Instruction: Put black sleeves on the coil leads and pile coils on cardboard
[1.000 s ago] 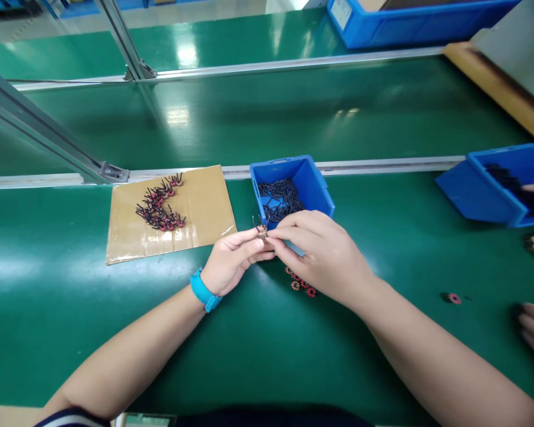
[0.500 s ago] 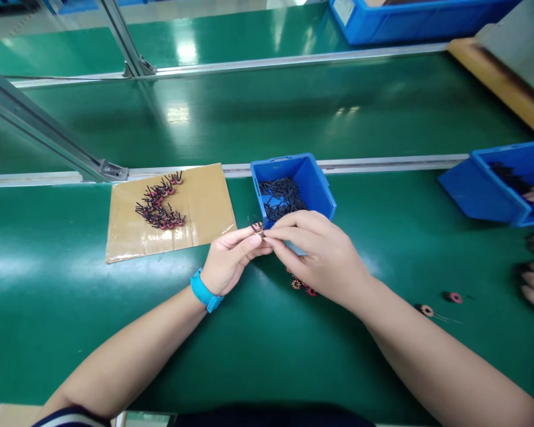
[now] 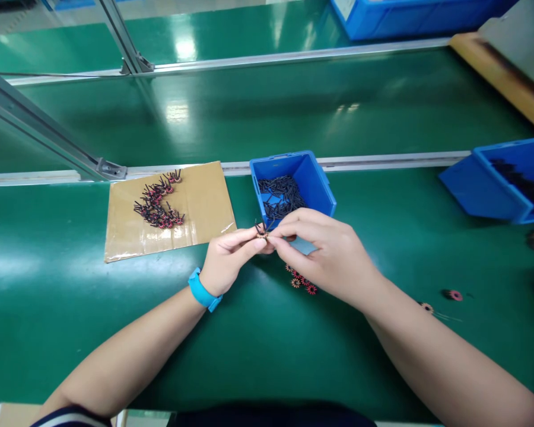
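Note:
My left hand (image 3: 231, 255), with a teal band at the wrist, pinches a small wound motor stator (image 3: 262, 235) between thumb and fingers. Thin black sleeves stick up from this stator. At its right edge, the thumb and forefinger of my right hand (image 3: 320, 249) are pressed together; whatever lies between them is hidden. Just behind my hands stands a blue bin (image 3: 323, 184) with many loose black sleeves (image 3: 280, 193) inside. Several red and copper-coloured stators (image 3: 296, 283) lie on the green table, partly under my right hand.
On the left, a tan cardboard sheet (image 3: 204, 207) carries a curved cluster of sleeved stators (image 3: 160, 207). Two loose stators lie right, one a pink stator (image 3: 454, 295). Another person's fingers reach into a second blue bin (image 3: 467, 184). A metal post (image 3: 48, 118) rises at left.
The stator has turned slightly, so its sleeves stand more upright and spread. My right fingers have shifted slightly right. At the right edge, the other person's lower hand has drawn back.

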Available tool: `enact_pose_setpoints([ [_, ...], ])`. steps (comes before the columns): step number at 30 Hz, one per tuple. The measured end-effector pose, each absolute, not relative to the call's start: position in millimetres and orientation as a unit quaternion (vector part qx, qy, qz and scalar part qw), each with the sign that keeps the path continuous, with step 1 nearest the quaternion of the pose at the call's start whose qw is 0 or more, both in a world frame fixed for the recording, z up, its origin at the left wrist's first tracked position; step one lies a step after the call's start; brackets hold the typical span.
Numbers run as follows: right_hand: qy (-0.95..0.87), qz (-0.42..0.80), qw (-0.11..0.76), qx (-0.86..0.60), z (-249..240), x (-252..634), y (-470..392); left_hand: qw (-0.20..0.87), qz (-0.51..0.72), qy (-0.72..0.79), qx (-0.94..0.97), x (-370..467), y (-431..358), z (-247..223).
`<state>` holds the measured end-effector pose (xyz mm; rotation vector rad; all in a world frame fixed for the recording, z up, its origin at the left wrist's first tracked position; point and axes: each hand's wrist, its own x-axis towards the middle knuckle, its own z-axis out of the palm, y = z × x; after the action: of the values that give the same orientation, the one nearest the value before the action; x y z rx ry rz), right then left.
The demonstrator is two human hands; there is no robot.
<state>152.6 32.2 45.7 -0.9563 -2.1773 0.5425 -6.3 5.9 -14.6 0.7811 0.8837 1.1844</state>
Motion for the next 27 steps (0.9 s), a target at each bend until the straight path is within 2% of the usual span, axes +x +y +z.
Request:
enact_pose_setpoints([
  [11,-0.740,0.352,0.297,-0.490,49.8,149.5,29.0,0.577,0.572,0.391,0.432,-6.4,7.2,-18.2],
  [18,-0.736,0.398,0.285,-0.468,48.7,153.2,32.6,0.649,0.551,0.381,0.361,-3.2,5.1,-15.5],
  [23,-0.692,0.443,0.328,-0.466,42.1,161.9,41.9,0.696,0.514,0.353,0.355,-4.1,1.4,-12.3],
  [27,-0.737,0.445,0.313,-0.402,41.3,166.9,46.2,0.715,0.494,0.334,0.365,-4.8,0.3,-11.8],
])
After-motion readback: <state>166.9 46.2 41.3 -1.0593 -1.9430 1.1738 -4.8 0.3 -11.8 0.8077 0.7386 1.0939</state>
